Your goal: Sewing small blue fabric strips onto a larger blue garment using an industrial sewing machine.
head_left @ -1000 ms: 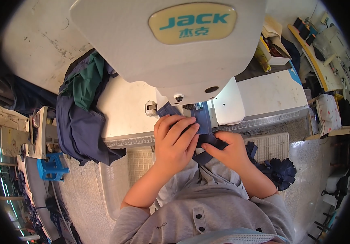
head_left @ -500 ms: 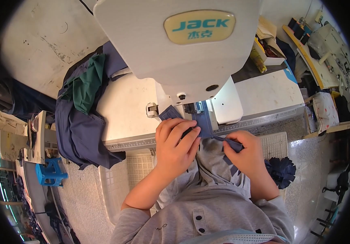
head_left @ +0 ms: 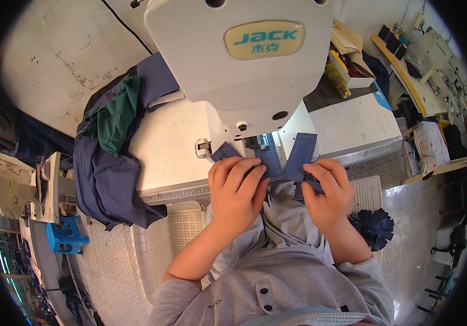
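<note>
A white sewing machine point(head_left: 243, 92) stands in front of me, its presser foot point(head_left: 253, 143) resting by a strip of navy fabric point(head_left: 270, 163). My left hand point(head_left: 237, 187) has its fingers curled over the navy cloth just left of that strip, and a stitched navy end point(head_left: 223, 152) pokes out beyond its knuckles. On the right, a flat navy piece with a stitched border point(head_left: 301, 155) points away from me across the bed's front edge. Its near end is pinched by my right hand point(head_left: 324, 187), below which more dark fabric hangs, partly hidden.
Navy garment cloth point(head_left: 111, 182) with a green piece point(head_left: 118, 117) drapes over the table's left side. A ruler strip point(head_left: 182, 189) runs along the front edge. White baskets point(head_left: 152, 244) sit below. Right: a box of supplies point(head_left: 353, 73), a dark fabric bundle point(head_left: 373, 228).
The piece in my right hand, folded low before, now lies flat and points away from me beside the presser foot. My right hand has turned slightly; my left has hardly moved.
</note>
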`<state>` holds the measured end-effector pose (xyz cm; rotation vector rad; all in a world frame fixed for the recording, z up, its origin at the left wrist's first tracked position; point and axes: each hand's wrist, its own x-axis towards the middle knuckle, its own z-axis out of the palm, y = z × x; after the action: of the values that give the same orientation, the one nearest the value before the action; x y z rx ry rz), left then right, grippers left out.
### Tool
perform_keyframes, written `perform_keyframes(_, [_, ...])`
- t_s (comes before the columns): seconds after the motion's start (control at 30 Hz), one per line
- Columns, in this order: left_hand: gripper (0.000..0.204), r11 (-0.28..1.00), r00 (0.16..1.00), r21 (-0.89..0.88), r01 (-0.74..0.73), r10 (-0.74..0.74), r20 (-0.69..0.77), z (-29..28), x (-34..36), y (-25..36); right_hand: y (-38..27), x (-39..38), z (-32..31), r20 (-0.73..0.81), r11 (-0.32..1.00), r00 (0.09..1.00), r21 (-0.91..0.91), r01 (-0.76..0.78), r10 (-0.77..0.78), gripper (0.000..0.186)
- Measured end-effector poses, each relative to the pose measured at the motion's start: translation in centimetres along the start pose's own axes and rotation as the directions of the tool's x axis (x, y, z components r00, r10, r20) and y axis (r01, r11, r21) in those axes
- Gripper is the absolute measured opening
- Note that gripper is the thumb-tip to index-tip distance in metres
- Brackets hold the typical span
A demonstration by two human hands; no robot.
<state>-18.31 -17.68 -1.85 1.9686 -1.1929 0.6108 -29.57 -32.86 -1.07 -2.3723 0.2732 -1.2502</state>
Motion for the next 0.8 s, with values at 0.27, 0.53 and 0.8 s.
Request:
perform_keyframes(0.27, [0.034, 0.996, 0.995, 0.01, -0.092, 0.092, -0.029, 0.4, 0.6, -0.1, 0.3, 0.0, -0.4, 0.062, 0.996, 0.996, 0.054, 0.066, -0.069, 0.043])
perform_keyframes(0.53, [0.031, 0.996, 0.996, 0.03, -0.081, 0.082, -0.037, 0.7, 1.0, -0.4, 0.5, 0.8, 0.4, 0.021, 0.994, 0.996, 0.058, 0.087, -0.089, 0.039])
perform_keyframes(0.8, [0.029, 0.997, 0.996, 0.037, -0.075, 0.077, -0.049, 1.0, 1.1, -0.6, 0.7, 0.3, 0.2, 0.049, 0.994, 0.996, 0.088, 0.066, -0.07, 0.034])
